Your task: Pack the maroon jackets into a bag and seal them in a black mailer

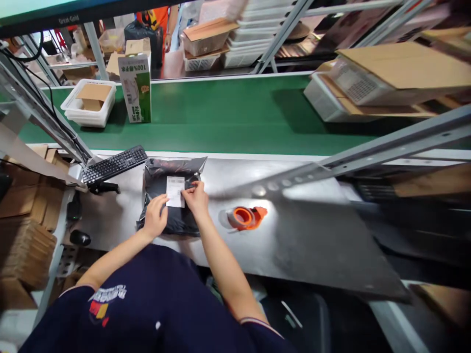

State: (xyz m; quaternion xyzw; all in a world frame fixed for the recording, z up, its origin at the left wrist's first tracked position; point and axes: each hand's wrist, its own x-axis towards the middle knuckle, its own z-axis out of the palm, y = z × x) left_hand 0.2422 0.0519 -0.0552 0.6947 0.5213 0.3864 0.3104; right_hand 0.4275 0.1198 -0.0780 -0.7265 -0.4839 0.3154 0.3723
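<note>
A black plastic mailer bag [176,225] lies flat on the metal table, with a white shipping label [175,193] on its upper face. My left hand [156,215] rests on the bag, fingers stretched out to the label's left edge. At the label's right edge, my right hand [196,198] has its thumb and a finger drawn together on the paper. To the right of the bag sits an orange tape dispenser [259,215] with a roll of tape [242,217].
A keyboard [114,165] and a mouse [80,238] are on the left. Behind the table runs a green conveyor belt [221,115] carrying a carton [135,88], white baskets [88,115] and cardboard-topped baskets [353,83]. A metal strut [397,139] slants across the right.
</note>
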